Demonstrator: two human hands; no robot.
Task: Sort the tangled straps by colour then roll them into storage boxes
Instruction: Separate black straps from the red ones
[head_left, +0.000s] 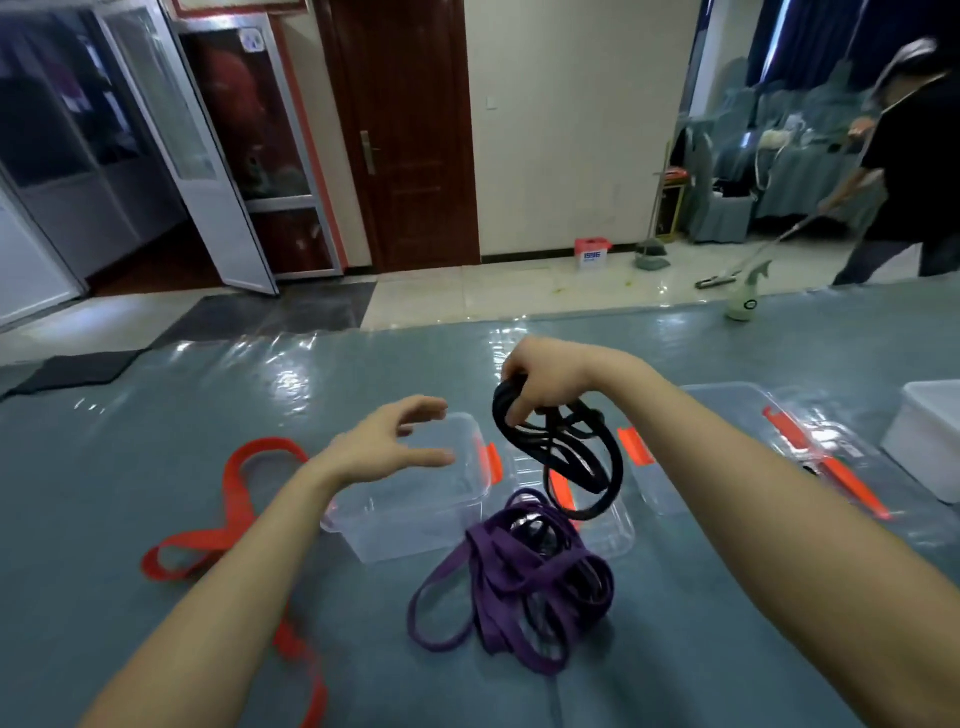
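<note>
Farthest left, a red strap (234, 499) lies loose on the table (208, 395), already clear of the tangle and running toward the near edge. Beside it the left hand (384, 447) hovers with fingers spread and thumb apart, holding nothing, just above a clear box (405, 535) that looks empty.

In the middle, nearer the person, sits the purple heap (530, 577), a knot of loops on the table in front of the boxes. Dark strands seem to run through its core, though the blur makes it hard to say whether they are black strap or shadow.

Above and behind it the right hand (545, 379) is curled tight round the top of a black strap (566, 457), whose loops hang free in the air, off the table and over a second box (618, 535). To the right lie a clear lid (727, 415) with orange latches and a white tub (930, 441).

The step in hand is sorting: black is being lifted out of purple, and no rolling has begun. Next the left hand likely needs to take the hanging loops so the two hands can draw them straight. If any black is caught in the heap, it should be eased out rather than yanked, or the purple will drag along.
</note>
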